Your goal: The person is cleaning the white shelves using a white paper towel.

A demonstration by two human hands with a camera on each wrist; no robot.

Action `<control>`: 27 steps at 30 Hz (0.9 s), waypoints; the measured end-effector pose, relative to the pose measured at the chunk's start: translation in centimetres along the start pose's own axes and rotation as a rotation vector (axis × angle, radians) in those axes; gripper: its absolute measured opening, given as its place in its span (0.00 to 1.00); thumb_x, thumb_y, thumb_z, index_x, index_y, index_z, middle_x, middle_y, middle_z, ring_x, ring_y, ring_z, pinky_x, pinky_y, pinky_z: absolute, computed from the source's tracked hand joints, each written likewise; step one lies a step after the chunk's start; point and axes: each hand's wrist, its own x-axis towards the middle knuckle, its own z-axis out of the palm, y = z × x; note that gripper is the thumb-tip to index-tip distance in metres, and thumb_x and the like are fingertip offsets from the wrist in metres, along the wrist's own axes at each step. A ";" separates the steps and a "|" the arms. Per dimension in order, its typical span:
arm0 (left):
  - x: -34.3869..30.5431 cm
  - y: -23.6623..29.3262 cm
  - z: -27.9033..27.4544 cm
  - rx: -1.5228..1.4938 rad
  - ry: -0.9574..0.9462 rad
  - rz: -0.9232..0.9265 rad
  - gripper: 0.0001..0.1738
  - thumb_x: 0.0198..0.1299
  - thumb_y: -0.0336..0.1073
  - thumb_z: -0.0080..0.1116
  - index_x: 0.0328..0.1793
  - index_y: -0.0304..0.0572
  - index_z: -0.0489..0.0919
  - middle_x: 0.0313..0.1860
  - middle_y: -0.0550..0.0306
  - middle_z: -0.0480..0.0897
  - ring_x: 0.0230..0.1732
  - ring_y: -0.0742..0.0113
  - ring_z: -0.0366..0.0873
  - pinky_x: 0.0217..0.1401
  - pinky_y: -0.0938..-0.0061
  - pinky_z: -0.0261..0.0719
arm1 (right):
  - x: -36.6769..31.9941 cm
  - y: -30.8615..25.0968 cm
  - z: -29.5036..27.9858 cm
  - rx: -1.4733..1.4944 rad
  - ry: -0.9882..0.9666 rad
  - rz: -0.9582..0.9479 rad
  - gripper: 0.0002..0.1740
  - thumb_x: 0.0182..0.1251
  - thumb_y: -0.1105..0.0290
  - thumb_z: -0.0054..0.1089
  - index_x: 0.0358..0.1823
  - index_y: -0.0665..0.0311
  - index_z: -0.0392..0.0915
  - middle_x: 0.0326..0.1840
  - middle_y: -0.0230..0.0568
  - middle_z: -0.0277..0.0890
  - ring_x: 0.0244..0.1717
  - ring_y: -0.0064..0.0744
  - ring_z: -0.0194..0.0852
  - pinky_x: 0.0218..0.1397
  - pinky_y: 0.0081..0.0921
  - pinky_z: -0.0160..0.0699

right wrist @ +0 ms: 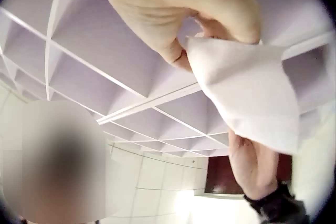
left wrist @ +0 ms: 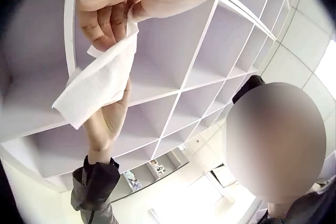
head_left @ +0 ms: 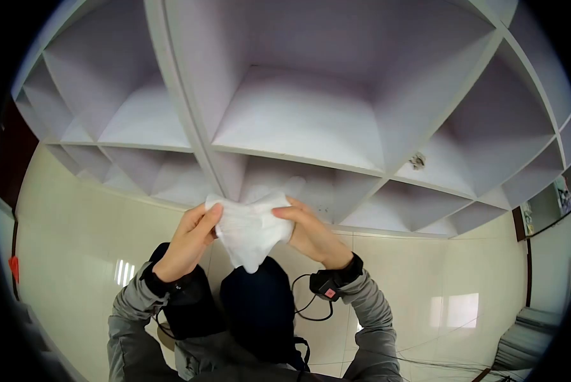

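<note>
A thin white wipe is spread between my two hands in front of the shelves, with one corner drooping over my knees. My left hand pinches its left edge, thumb on top. The opposite edge is pinched by my right hand, thumb lying over the fabric. In the left wrist view, the wipe hangs from curled fingers and hides part of the other hand behind it. Seen from the right wrist, the wipe looks folded, its sheet covering the fingertips of the far hand.
A pale cubby shelf unit fills the space ahead. A small crumpled brownish scrap lies in a right-hand compartment. Shiny floor tiles surround my legs. A black cable loops by my right wrist. Grey stacked material stands far right.
</note>
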 end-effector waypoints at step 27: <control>6.3 5.2 -4.9 0.519 -0.052 -0.024 0.14 0.64 0.36 0.51 0.49 0.32 0.74 0.37 0.62 0.79 0.36 0.77 0.72 0.41 0.81 0.70 | 3.2 -5.4 -3.7 -1.190 0.001 -0.416 0.08 0.56 0.73 0.61 0.33 0.67 0.72 0.32 0.37 0.68 0.36 0.29 0.63 0.47 0.26 0.59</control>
